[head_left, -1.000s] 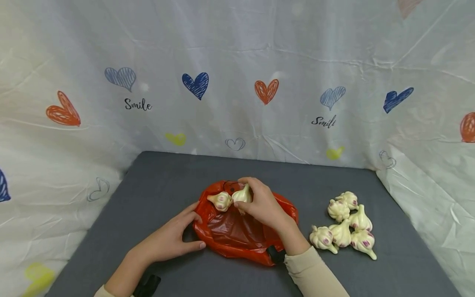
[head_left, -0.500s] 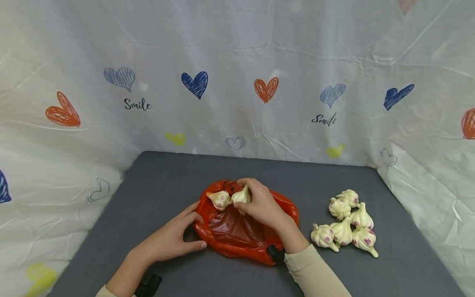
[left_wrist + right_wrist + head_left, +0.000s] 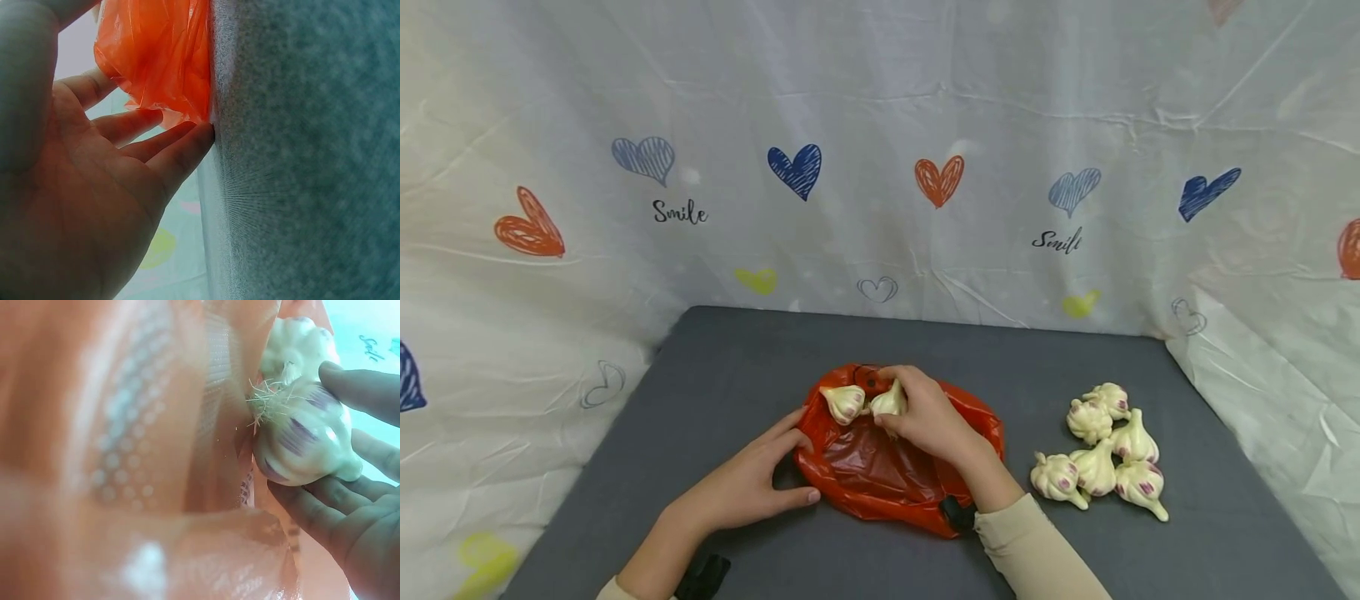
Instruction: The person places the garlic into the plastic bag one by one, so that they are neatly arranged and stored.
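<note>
A red plastic bag (image 3: 887, 475) lies with its mouth spread wide on the grey table. Inside its far left part rests one garlic bulb (image 3: 844, 404). Beside that bulb, my right hand (image 3: 934, 421) holds a second garlic bulb (image 3: 306, 437) between thumb and fingers; the right wrist view shows its purple streaks and root tuft. My left hand (image 3: 748, 483) is at the bag's left side, fingertips against its rim and thumb apart near the table. In the left wrist view the fingers (image 3: 178, 156) reach out lightly bent under the bag's edge.
Several garlic bulbs (image 3: 1093, 468) lie in a cluster on the right of the table (image 3: 760, 350). Behind and at the sides hangs a white sheet (image 3: 865, 83) printed with hearts and "Smile". A black wrist strap (image 3: 958, 512) overlaps the bag's near right rim.
The bulb in my right hand has turned and settled slightly lower beside the other one, which has shifted a little. My left hand stays at the bag's rim.
</note>
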`<state>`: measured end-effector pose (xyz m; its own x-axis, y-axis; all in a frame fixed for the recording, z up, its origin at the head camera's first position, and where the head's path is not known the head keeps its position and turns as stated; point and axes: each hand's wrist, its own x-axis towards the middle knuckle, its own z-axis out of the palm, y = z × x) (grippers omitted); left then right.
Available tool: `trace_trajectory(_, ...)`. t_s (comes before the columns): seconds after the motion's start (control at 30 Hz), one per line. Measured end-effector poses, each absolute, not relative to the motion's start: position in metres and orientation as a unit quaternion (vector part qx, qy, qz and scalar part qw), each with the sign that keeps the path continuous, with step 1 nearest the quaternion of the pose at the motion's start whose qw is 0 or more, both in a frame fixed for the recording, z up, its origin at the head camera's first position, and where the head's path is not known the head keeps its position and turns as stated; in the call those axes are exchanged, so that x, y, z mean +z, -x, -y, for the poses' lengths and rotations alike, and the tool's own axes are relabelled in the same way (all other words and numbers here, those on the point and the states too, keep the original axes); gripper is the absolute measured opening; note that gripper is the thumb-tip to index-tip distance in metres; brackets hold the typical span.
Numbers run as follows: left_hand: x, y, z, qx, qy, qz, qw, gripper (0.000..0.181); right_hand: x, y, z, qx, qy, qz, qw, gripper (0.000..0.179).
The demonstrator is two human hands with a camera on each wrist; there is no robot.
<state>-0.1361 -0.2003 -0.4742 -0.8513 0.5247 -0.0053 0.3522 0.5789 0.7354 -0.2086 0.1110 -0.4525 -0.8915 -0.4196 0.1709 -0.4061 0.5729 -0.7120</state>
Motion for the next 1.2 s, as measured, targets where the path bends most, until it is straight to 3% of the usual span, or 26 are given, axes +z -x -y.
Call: trace_trajectory(1.2, -0.473, 0.135, 0.2008, 0.386, -0.254, -0.88, 0.111, 0.037, -0.448, 0.2071, -0.1116, -0.375, 0.24, -0.895, 0.019, 0.066)
